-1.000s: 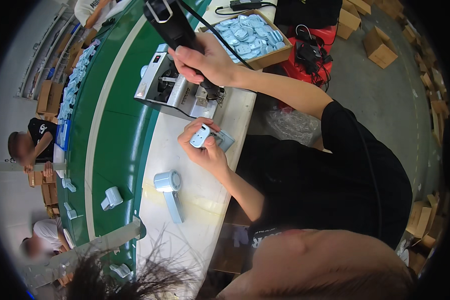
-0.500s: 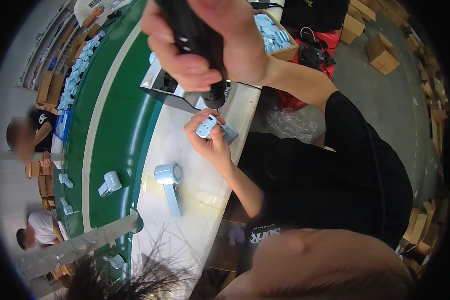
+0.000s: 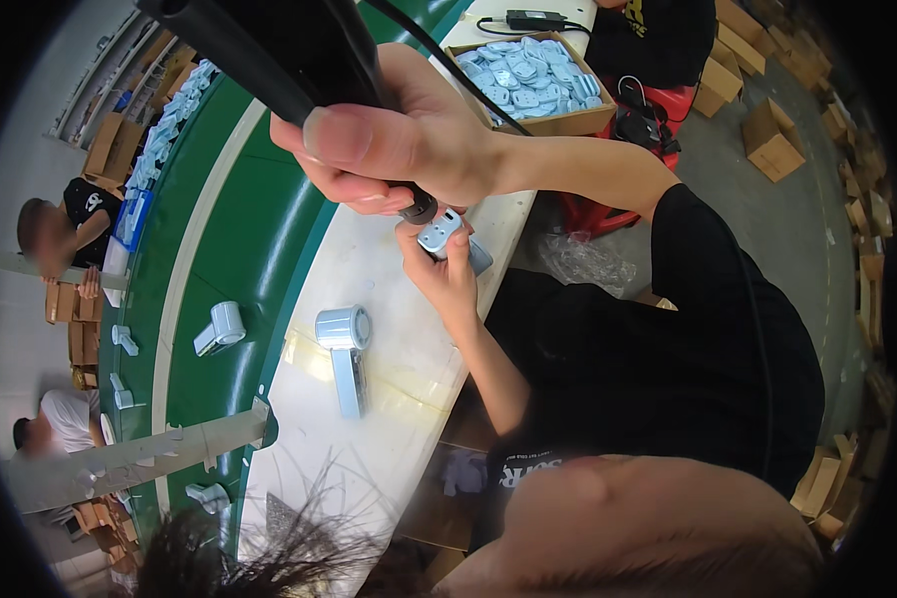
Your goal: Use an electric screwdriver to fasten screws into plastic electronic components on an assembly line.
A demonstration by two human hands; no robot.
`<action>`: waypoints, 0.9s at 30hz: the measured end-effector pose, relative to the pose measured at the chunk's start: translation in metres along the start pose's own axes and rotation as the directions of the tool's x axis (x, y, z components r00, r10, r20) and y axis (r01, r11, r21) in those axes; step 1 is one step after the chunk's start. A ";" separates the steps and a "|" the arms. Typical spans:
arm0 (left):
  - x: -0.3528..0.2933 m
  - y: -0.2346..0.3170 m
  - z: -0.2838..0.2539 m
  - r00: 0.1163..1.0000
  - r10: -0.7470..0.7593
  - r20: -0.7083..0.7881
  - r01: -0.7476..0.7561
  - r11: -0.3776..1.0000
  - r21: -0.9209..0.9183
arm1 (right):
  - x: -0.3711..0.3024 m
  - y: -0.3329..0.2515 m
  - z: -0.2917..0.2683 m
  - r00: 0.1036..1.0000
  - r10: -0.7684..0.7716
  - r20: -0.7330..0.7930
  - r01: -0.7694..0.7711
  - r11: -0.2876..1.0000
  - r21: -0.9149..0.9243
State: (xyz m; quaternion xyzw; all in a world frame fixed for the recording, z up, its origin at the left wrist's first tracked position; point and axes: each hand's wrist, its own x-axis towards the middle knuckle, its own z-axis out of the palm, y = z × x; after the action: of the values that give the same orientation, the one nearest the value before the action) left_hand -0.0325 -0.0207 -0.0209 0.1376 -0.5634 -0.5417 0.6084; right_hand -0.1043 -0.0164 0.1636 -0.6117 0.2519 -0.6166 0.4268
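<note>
- Right hand point(image 3: 419, 140) is wrapped around a black powered driver point(image 3: 279, 45), thumb across its body. Left hand point(image 3: 442, 276) pinches a light-blue piece point(image 3: 435, 235) between thumb and fingers, holed face up.
- That piece is above the white table point(image 3: 409, 334), toward its right edge, right under the driver's nose. Can't tell if the bit is touching; it's hidden.
- Imo: line the driver up square to the hole and brace the left wrist, since a piece held in the air could twist. Watch those left fingertips, they're super close to the nose.
- Table edge is just right of the left hand, so I'd work a bit further left.
- Room-wise, there's bare tabletop on the near side until the light-blue fan-shaped device point(image 3: 348, 384). Green belt point(image 3: 224, 234) runs further left.
- Far side's tighter: the cable point(image 3: 458, 76) crosses in front of the cardboard box point(image 3: 568, 124).
</note>
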 end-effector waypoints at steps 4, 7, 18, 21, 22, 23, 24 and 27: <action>0.000 -0.004 0.000 1.000 0.008 -0.010 -0.008 1.000 -0.008 | 0.000 0.002 0.000 1.000 0.019 -0.012 -0.019 1.000 0.006; 0.000 -0.004 0.001 1.000 0.008 -0.004 -0.008 1.000 -0.025 | -0.001 0.003 -0.001 1.000 0.020 -0.001 -0.020 0.999 0.037; -0.006 0.006 -0.004 0.999 0.043 -0.024 -0.045 0.995 -0.087 | -0.001 0.004 0.009 0.997 0.016 -0.069 -0.013 0.999 0.033; -0.003 0.009 -0.003 1.000 0.002 0.005 -0.002 1.000 0.022 | -0.008 0.002 -0.004 0.993 -0.064 -0.101 0.079 0.986 0.150; 0.000 0.009 -0.002 0.999 0.033 0.000 -0.033 0.999 0.034 | -0.012 0.000 -0.016 0.989 -0.086 -0.119 0.110 0.971 0.210; 0.001 0.005 -0.005 0.998 0.064 -0.028 -0.062 0.996 0.068 | -0.017 -0.004 -0.024 0.963 -0.208 -0.168 0.231 0.965 0.128; 0.003 0.010 0.003 0.997 0.074 -0.033 -0.071 0.993 0.089 | -0.017 -0.002 -0.033 0.961 -0.208 -0.182 0.231 0.966 0.118; 0.007 0.001 0.013 0.995 0.093 -0.034 -0.094 0.995 -0.024 | -0.023 0.019 -0.077 0.957 -0.188 -0.222 0.186 0.982 -0.030</action>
State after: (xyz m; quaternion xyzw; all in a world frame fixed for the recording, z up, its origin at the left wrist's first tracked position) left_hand -0.0446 -0.0197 -0.0121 0.1121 -0.5523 -0.5176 0.6438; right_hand -0.1771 -0.0233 0.1260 -0.5612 0.2422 -0.7181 0.3328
